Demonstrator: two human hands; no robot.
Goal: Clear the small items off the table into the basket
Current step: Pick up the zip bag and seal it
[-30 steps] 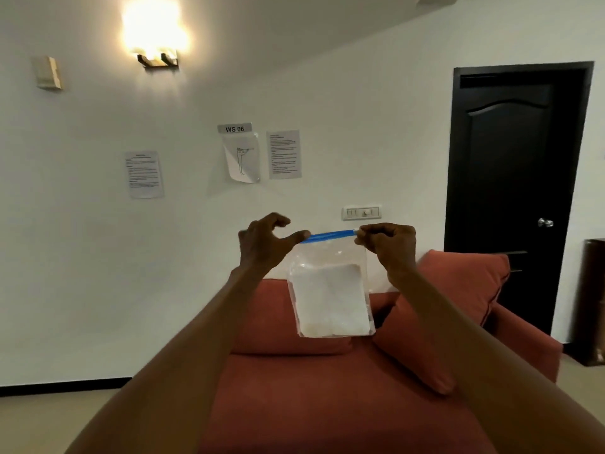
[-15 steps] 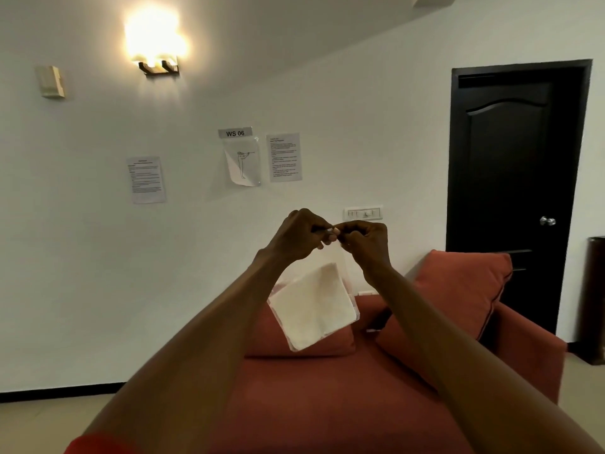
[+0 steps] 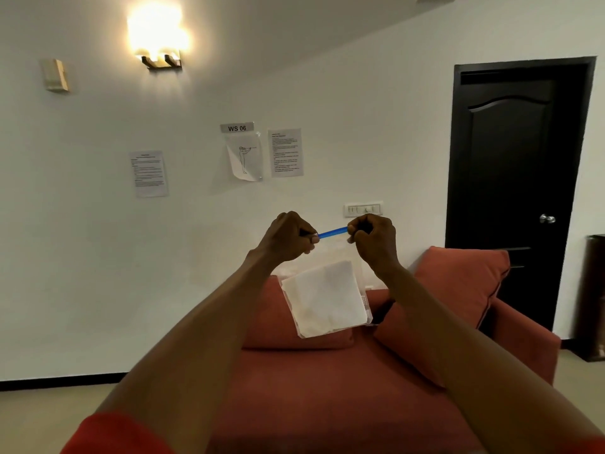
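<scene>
I hold a clear zip bag (image 3: 327, 299) up in front of me at chest height. A folded white cloth fills its lower part. Its blue zip strip (image 3: 333, 232) runs across the top. My left hand (image 3: 288, 237) pinches the strip's left end and my right hand (image 3: 373, 239) pinches its right end, a short length of blue showing between them. The bag hangs tilted, its bottom swung to the right. No table and no basket are in view.
A red sofa (image 3: 327, 404) with two cushions stands right below and behind the bag. A black door (image 3: 514, 178) is at the right, a dark bin (image 3: 594, 296) beside it. Papers, a switch plate and a lit lamp are on the white wall.
A second ago my hands held the strip wide apart. They then met at the middle, and now they have drawn slightly apart again, showing a short stretch of blue strip. The bag has tilted.
</scene>
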